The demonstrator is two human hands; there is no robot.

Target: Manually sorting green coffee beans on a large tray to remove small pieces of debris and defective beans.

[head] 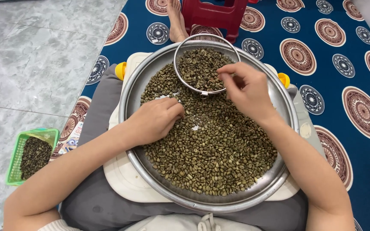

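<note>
A wide round metal tray (135, 92) lies on my lap, covered with greenish-brown beans (213, 149). At its far side sits a small wire sieve (206, 40) partly filled with the same beans. My left hand (155, 119) rests knuckles up on the beans at the tray's left, fingers curled and fingertips among them. My right hand (247, 87) hovers over the sieve's near right rim, with thumb and fingers pinched together; whether a bean is between them is too small to tell.
The tray sits on a white board (120, 179) over a grey cushion (99, 111). A green basket (20, 147) of dark beans stands on the tiled floor at left. Ahead are a red plastic stool (213, 15) and another person's bare foot (175, 21) on a patterned blue mat (347, 90).
</note>
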